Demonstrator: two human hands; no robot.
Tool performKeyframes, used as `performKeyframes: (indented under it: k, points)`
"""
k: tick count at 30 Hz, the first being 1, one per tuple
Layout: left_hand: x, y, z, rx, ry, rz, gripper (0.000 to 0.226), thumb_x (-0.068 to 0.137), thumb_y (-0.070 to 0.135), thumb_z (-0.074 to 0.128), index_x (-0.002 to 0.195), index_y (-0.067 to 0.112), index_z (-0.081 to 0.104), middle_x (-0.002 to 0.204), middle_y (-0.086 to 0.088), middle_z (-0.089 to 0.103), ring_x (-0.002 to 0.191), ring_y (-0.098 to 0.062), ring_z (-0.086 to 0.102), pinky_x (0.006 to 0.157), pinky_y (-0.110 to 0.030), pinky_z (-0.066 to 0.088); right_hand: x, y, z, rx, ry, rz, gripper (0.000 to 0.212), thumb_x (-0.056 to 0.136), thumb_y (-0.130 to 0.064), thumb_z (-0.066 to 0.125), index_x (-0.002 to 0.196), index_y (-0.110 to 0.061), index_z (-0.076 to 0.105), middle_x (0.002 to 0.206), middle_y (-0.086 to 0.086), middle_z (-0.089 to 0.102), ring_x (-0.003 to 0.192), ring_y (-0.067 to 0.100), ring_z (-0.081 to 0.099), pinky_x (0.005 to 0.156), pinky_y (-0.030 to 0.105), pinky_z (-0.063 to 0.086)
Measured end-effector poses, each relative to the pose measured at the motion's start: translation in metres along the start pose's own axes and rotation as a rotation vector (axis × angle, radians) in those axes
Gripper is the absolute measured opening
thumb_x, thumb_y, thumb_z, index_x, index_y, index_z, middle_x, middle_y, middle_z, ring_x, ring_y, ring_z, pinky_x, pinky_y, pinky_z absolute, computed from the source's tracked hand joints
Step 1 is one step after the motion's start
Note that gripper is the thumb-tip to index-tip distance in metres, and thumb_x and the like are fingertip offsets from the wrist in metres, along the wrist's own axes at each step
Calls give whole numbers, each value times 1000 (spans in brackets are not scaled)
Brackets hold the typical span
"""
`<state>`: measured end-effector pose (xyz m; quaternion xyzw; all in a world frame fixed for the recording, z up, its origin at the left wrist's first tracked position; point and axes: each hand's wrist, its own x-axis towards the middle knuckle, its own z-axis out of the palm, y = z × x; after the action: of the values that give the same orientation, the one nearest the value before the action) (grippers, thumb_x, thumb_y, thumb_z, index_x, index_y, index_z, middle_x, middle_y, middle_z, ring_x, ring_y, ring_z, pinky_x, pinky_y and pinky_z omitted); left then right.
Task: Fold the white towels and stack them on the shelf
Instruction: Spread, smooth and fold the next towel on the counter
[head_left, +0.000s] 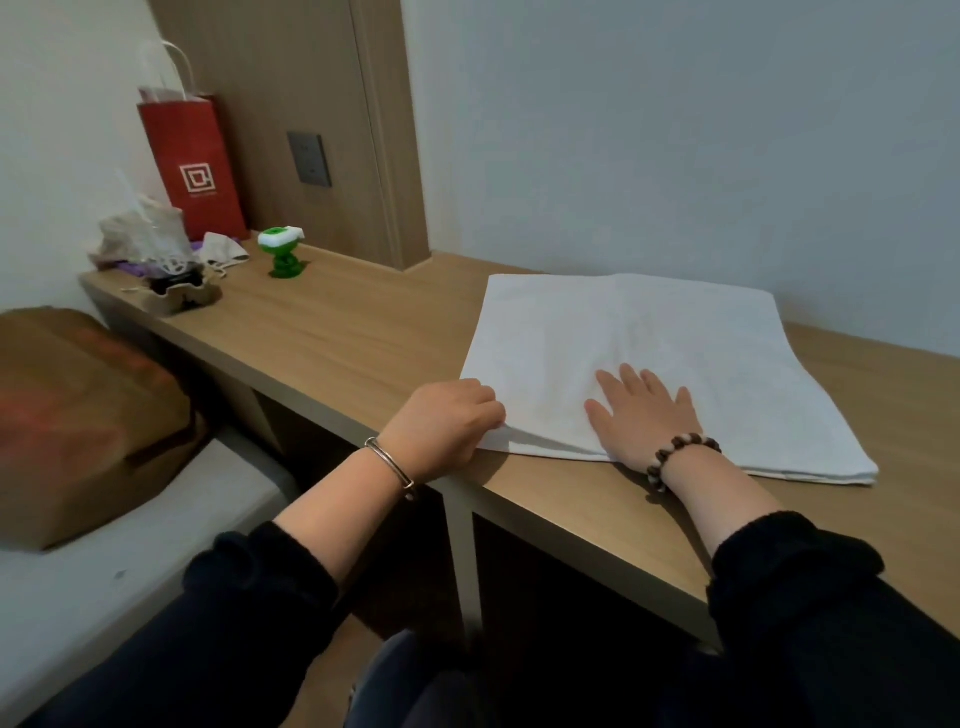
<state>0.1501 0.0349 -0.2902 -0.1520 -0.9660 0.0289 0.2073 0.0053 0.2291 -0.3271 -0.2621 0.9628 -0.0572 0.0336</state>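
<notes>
White square emblem (197, 179) on red paper bag (176, 130), lettering unreadable

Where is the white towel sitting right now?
In the head view the white towel lies flat on the right part of the wooden desk; the right hand presses on it and the left hand grips its near-left corner.

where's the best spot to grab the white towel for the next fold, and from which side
Probably its near-left corner, approached from the left. The white towel lies flat on the desk in layers whose edges show along the near side, so a pinch there catches them all. The left hand grips that corner; the right hand lies flat on top.
</notes>
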Motion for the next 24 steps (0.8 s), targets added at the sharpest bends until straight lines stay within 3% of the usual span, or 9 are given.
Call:
performKeyframes:
  k: [3, 9, 12, 14, 15, 17, 19, 24]
  points:
    - [1, 1, -7, 68, 49, 83, 27, 54, -15, 73, 66, 7, 65, 62, -6, 58, 51, -24, 52, 35, -24, 37, 0, 0, 0, 10, -1, 0, 58, 98, -52, 13, 152, -31, 7, 161, -3, -1, 147, 20, 0, 116, 51, 2]
    - [-8, 6, -1, 52, -19, 102, 26, 55, -6, 78, 60, 10, 57, 61, -4, 54, 52, -23, 52, 39, -20, 25, 1, 0, 0, 17, -5, 4, 59, 97, -52, 14, 152, -31, 7, 161, -3, 0, 147, 20, 1, 117, 51, 3]
    - [-9, 7, 2, -46, 4, 30, 23, 65, -2, 76, 61, 8, 56, 63, -6, 54, 54, -25, 51, 39, -22, 31, -1, 0, -2, 33, -10, -6, 58, 98, -51, 17, 152, -28, 10, 161, -1, 1, 147, 20, 2, 117, 51, 3]
    - [-10, 6, 5, -109, 30, -10, 20, 74, 4, 73, 63, 7, 56, 67, -7, 55, 59, -27, 53, 41, -29, 40, -6, 0, -7, 135, 70, -55, 55, 98, -46, 30, 148, -23, 26, 159, 3, 12, 146, 22, 10, 116, 48, 9]
    - [-11, 6, 6, -143, 38, -35, 20, 77, 6, 71, 64, 7, 56, 69, -7, 56, 62, -28, 53, 45, -32, 43, -10, 1, -10, 240, 127, -112, 48, 97, -42, 41, 141, -22, 40, 154, 4, 24, 142, 22, 19, 114, 43, 16]
    - [-14, 4, 8, -207, 48, -83, 19, 80, 8, 70, 66, 6, 57, 72, -5, 57, 67, -26, 54, 51, -35, 46, -21, 0, -18, 438, 183, -267, 25, 90, -36, 58, 112, -24, 59, 126, -4, 48, 123, 17, 41, 99, 28, 32]
    - [-16, 3, 10, -274, 57, -135, 14, 80, 7, 71, 69, 6, 62, 75, -3, 59, 71, -23, 56, 57, -35, 47, -32, -3, -22, 423, 105, -379, 12, 84, -37, 67, 91, -30, 61, 102, -13, 50, 102, 10, 48, 84, 22, 34]
    - [-16, 0, 15, -356, 64, -242, 6, 78, 8, 73, 73, 9, 69, 79, 3, 63, 76, -15, 58, 65, -29, 47, -38, -6, -24, 299, 86, -428, 10, 85, -36, 68, 89, -28, 65, 95, -13, 53, 93, 5, 47, 80, 20, 37]
